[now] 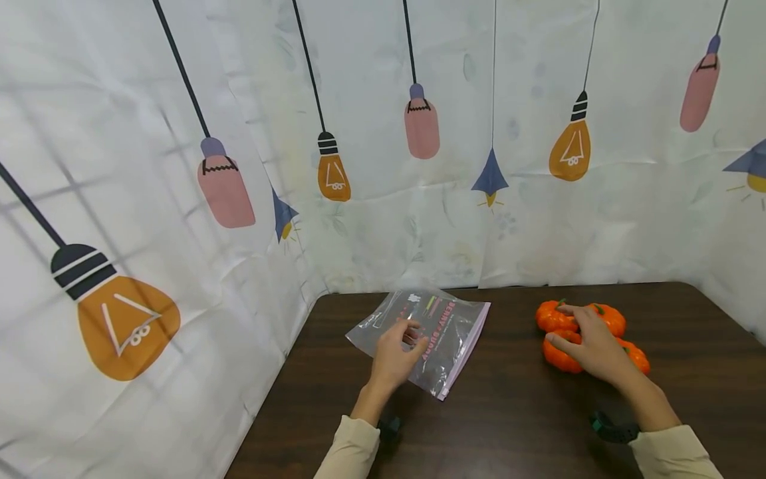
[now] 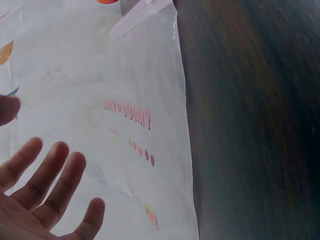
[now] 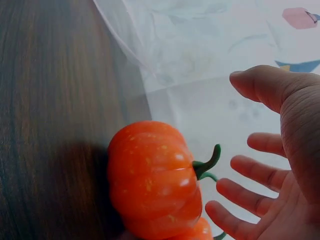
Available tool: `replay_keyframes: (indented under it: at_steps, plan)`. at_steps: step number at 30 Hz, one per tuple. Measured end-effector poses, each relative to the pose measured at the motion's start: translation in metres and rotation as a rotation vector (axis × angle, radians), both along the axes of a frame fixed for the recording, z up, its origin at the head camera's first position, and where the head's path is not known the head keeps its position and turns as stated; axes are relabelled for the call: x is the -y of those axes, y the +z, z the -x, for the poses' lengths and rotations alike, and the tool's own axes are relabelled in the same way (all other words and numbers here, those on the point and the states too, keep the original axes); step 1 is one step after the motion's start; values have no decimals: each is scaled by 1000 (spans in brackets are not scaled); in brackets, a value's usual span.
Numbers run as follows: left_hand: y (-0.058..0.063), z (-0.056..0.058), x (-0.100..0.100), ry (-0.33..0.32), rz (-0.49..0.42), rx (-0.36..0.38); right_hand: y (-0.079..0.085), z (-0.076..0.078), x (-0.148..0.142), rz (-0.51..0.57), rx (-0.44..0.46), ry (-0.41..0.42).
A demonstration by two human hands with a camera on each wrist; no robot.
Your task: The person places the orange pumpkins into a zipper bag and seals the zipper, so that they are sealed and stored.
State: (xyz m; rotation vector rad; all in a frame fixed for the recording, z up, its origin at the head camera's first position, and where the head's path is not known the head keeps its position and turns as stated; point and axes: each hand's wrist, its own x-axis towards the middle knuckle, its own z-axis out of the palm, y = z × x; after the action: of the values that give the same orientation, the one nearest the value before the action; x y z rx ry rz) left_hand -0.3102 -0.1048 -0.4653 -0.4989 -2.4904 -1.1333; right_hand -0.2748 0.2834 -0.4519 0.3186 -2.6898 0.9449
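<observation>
A clear plastic zip bag with red printing and a pale purple zip edge lies flat on the dark table. Over the bag's near part hovers my left hand, its fingers loosely bent and holding nothing; the left wrist view has the fingers spread apart. Several small orange toy pumpkins with green stems sit clustered at the right. My right hand is above them, thumb apart from the fingers, and covers part of the group. One pumpkin stands beside the relaxed fingers in the right wrist view.
The dark wooden table has rounded far corners. A white cloth printed with hanging lamps and bulbs drapes behind it and along the left side. Each wrist wears a dark strap.
</observation>
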Motion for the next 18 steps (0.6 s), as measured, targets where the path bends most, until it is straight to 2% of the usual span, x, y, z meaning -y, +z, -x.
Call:
replay_keyframes:
  at_steps: [11, 18]
  plan:
    - [1, -7, -10, -105, 246, 61, -6, 3, -3, -46, 47, 0]
    - [-1, -11, -20, -136, 341, 132, -9, 3, -4, -59, 76, 2]
